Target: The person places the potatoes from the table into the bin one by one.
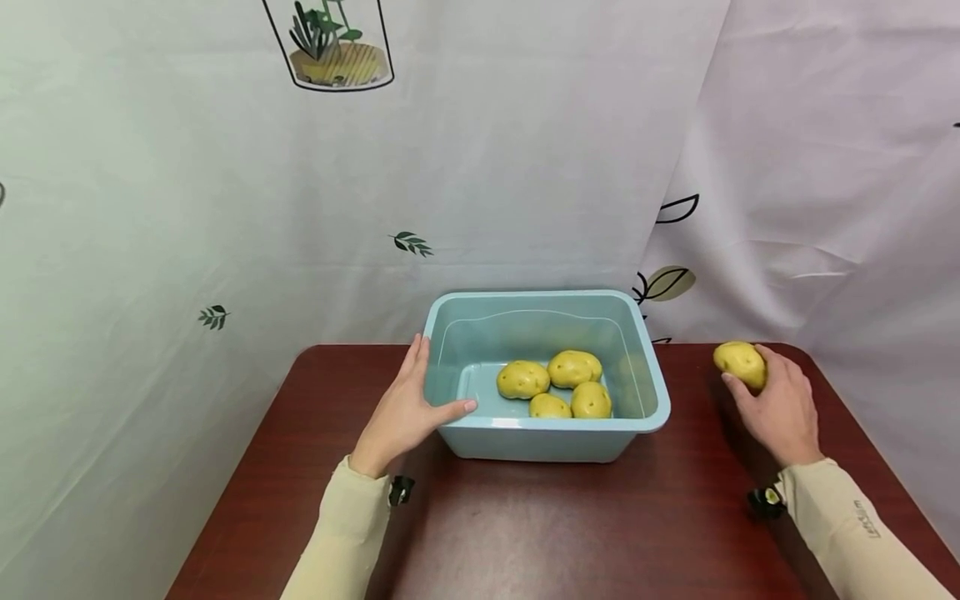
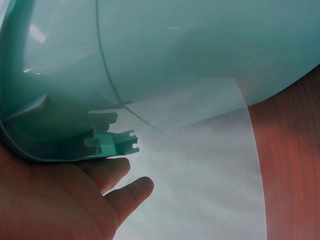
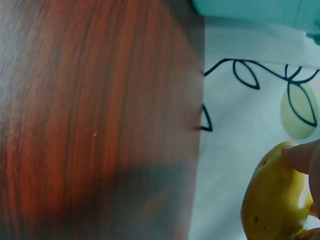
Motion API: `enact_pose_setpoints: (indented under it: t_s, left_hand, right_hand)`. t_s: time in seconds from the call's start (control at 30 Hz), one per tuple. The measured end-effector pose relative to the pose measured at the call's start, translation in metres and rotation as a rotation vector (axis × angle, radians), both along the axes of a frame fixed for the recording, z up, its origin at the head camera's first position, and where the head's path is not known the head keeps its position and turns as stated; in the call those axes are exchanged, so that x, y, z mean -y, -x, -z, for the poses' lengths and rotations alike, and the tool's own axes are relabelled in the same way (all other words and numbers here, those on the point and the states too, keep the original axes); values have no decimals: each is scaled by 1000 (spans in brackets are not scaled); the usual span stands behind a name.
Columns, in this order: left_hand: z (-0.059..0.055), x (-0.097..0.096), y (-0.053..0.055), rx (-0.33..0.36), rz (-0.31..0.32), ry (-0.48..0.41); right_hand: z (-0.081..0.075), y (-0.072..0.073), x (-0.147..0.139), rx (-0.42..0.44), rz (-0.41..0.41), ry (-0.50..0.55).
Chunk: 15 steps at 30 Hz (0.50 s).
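Note:
A light blue plastic basin [image 1: 525,443] stands on the table with several yellow potatoes [image 1: 523,379] lying on its floor. My left hand [image 1: 397,417] rests at the basin's front left corner, its fingers straight along the left side and the thumb over the front rim. In the left wrist view those fingers [image 2: 131,195] lie just under the basin's rim [image 2: 30,155]. To the right of the basin, my right hand [image 1: 783,410] pinches another potato [image 1: 738,363] between thumb and fingers. The right wrist view shows this potato [image 3: 275,197] held above the table's edge.
The dark red wooden table [image 1: 540,533] reaches back to a white curtain [image 1: 525,167] printed with leaves. Bare tabletop lies between the basin and my right hand. A small dark device [image 1: 767,502] sits at the right wrist, and another device [image 1: 401,490] at the left.

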<state>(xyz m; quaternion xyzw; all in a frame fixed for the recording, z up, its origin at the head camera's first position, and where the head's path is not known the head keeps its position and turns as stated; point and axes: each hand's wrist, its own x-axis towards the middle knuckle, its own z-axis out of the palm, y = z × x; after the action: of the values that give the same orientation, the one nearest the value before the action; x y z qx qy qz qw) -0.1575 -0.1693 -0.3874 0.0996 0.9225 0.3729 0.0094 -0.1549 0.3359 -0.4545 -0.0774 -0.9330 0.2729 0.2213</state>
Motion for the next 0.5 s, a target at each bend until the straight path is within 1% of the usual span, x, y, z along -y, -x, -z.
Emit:
enact_pose_setpoints:
  t_s: [0.4,0.5]
  left_hand:
    - [0,0,0,0,-5,-2]
    - [-1,-1,0,3,-4,-6]
  right_hand:
    - [-13,-3,14,-43,-29,6]
    - [-16,-5,16,-46,-23,1]
